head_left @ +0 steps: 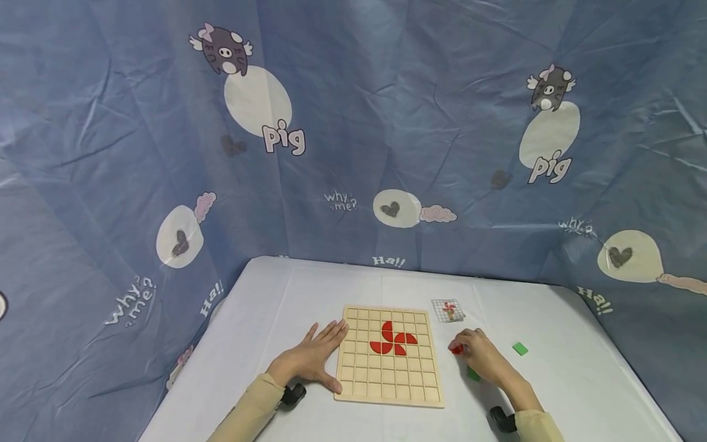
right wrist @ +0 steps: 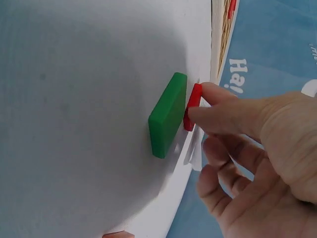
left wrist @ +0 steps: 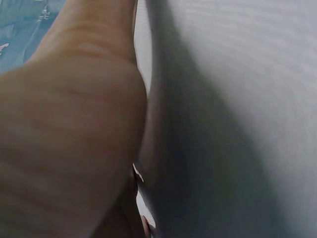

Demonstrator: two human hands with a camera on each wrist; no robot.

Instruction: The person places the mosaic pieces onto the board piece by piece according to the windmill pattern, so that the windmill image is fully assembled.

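A wooden grid board lies on the white table, with several red quarter-round pieces set in its cells as a pinwheel. My left hand is spread flat at the board's left side, fingertips and thumb at its edge; the left wrist view mostly shows the hand's heel close up. Right of the board, my right hand pinches a red piece between thumb and fingers, low over the table. A green square tile lies just beside it, partly hidden under the hand in the head view.
A small pattern card showing a red pinwheel lies beyond the right hand, near the board's top right corner. Another green tile sits farther right. A blue printed curtain hangs behind and around the table.
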